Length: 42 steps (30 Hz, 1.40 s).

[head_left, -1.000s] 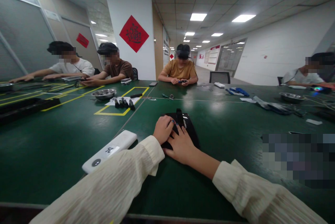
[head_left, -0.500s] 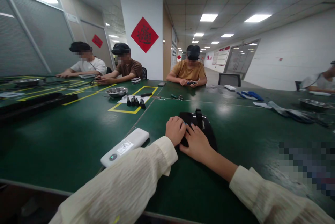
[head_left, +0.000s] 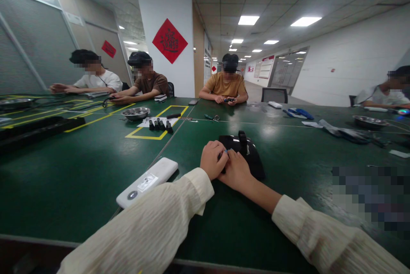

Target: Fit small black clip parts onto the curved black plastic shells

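A glossy black curved shell lies on the green table, with an upright black bracket on its top. At its near left edge my left hand is closed, fingers curled inward. My right hand is against it, its fingers bent and drawn together towards the left fingertips. A dark bit shows between the hands, but the fingers cover what they grip. Left of my forearm lies a white oblong device with a round button and a label.
Beyond my hands, several short black cylinders stand near a white sheet within yellow tape. A metal bowl sits beside them. Scissors lie farther back. Cloths and gloves are at right; people sit around the table.
My right hand's fingers have drawn in from the black shell towards my left hand, baring more of the shell. The whole view has shifted slightly, with things now farther left.
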Each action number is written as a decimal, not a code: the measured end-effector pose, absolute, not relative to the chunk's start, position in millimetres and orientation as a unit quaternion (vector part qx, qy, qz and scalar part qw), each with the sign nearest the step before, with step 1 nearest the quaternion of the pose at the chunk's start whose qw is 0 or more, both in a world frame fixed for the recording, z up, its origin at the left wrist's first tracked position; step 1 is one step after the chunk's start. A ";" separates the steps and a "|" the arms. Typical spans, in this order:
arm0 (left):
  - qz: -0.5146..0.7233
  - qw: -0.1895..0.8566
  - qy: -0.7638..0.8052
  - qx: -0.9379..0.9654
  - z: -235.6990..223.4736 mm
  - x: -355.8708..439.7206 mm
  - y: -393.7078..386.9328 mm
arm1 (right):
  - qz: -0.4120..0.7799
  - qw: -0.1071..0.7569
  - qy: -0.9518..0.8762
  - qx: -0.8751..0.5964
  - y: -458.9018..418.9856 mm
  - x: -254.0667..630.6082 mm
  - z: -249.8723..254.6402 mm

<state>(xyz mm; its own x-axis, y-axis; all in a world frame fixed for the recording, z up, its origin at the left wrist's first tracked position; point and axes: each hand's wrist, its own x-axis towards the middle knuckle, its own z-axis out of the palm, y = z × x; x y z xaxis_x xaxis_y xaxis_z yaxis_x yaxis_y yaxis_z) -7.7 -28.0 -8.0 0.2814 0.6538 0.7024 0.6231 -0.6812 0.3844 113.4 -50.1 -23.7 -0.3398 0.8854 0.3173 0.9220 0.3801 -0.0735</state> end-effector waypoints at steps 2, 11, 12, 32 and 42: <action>0.445 0.021 0.403 0.799 -9.4 -8.4 -25.7 | -0.051 0.147 -0.802 -0.577 -49.3 118.1 -21.8; 0.467 0.003 0.364 0.806 -4.6 -9.8 -30.1 | -0.005 0.063 -0.690 -0.721 -13.1 176.9 -16.7; 0.467 0.005 0.361 0.807 -4.6 -9.6 -30.6 | -0.004 0.062 -0.680 -0.731 -8.0 185.2 -17.3; 0.463 0.018 0.344 0.817 -2.2 -8.7 -35.1 | -0.021 0.077 -0.517 -0.852 24.9 323.7 -32.8; 0.442 0.028 0.305 0.843 -1.5 -8.6 -37.4 | -0.024 0.076 -0.504 -0.860 23.1 346.9 -36.6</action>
